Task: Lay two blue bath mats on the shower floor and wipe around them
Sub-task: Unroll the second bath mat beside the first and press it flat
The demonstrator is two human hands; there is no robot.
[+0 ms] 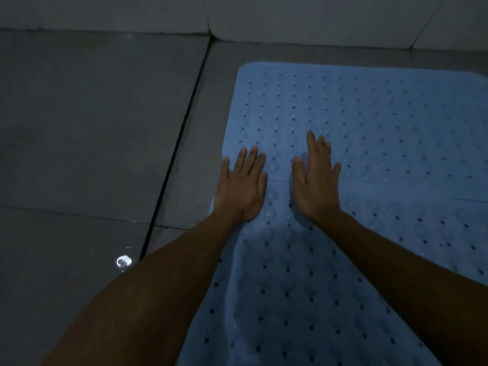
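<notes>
Head camera view, blue bath mat (369, 143) dotted with small drain holes lying on dark grey shower floor tiles (92, 128), left hand (241, 184) and right hand (317, 180) pressing flat on it, fingers straight, gripping nothing, pale wall (290, 14) beyond

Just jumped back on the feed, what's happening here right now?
A person is pressing both hands flat on blue mats on the gray shower floor. The left hand lies at the far mat's left edge, the right hand beside it. A near mat seems to overlap it. No cloth is in view.
</notes>
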